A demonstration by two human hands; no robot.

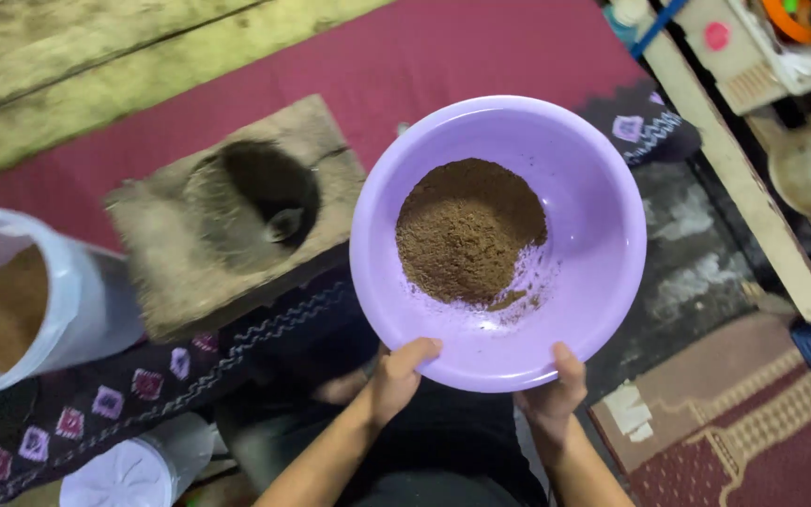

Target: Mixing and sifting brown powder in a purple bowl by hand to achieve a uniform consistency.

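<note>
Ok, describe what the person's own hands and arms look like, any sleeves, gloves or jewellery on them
Both forearms are bare as far as the picture shows, with no sleeve in view. The left hand and the right hand wear no gloves. No ring, watch or bracelet is visible on the parts that show, though most of the fingers are hidden behind the bowl.

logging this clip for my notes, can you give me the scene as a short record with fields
left hand: left hand grips the near rim of the purple bowl, thumb over the edge
right hand: right hand grips the same rim, thumb on top
bowl contents: heap of brown powder, some spread thin toward the near side
left of bowl: wooden block with a round hollow
far left: white container holding similar brown powder
underneath: red mat, dark patterned cloth
</note>
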